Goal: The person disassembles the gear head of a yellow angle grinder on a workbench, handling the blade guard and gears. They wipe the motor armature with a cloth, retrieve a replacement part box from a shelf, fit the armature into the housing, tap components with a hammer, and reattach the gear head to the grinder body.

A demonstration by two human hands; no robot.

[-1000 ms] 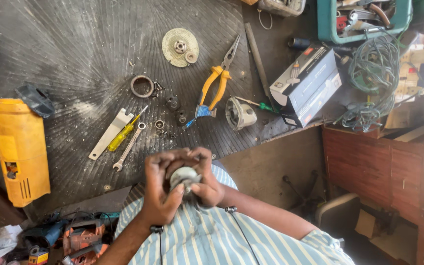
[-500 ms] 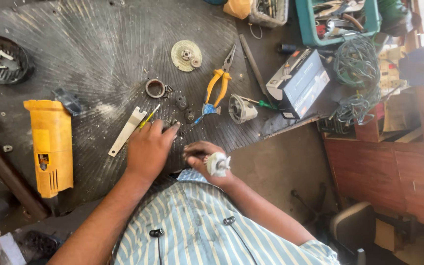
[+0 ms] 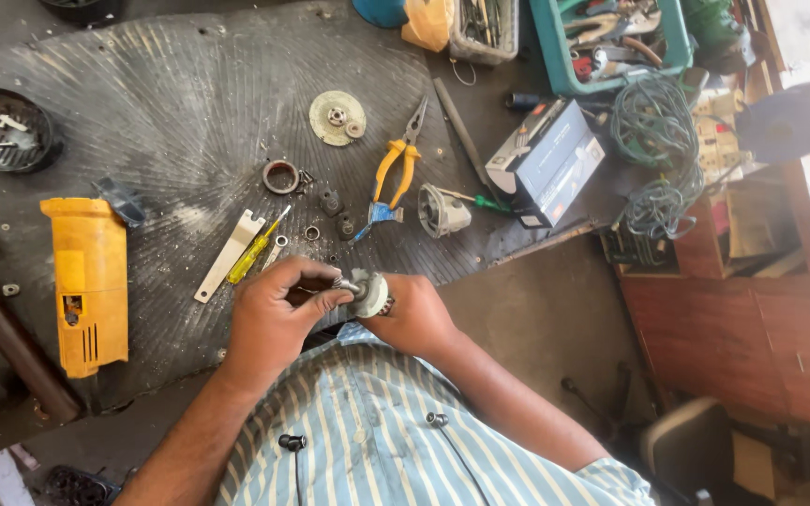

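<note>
- Since 0.5 s ago: left hand (image 3: 274,314) has come off the mat and back to the part; both hands now meet at the near edge of the dark ribbed rubber mat (image 3: 142,112), just above the striped shirt (image 3: 396,440)
- Small round grey metal part w/ short shaft (image 3: 366,292) sits between the hands, off the mat surface; right hand (image 3: 416,314) is curled round it from the right; left thumb & forefinger pinch the shaft end
- Nearest on mat: flat silver spanner (image 3: 228,255) & yellow-handled screwdriver (image 3: 253,255), just beyond left knuckles; small nuts close by
- Further up, well apart from hands: orange-handled pliers (image 3: 396,169), metal ring (image 3: 280,176), round grey disc (image 3: 336,118)
- Yellow power-tool body (image 3: 85,281) lies at left, near mat's front edge
- Open mat room betw. tool body & spanner; right of hands mat ends, bare floor (image 3: 536,319) below; grey box (image 3: 547,161) at mat's right edge
</note>
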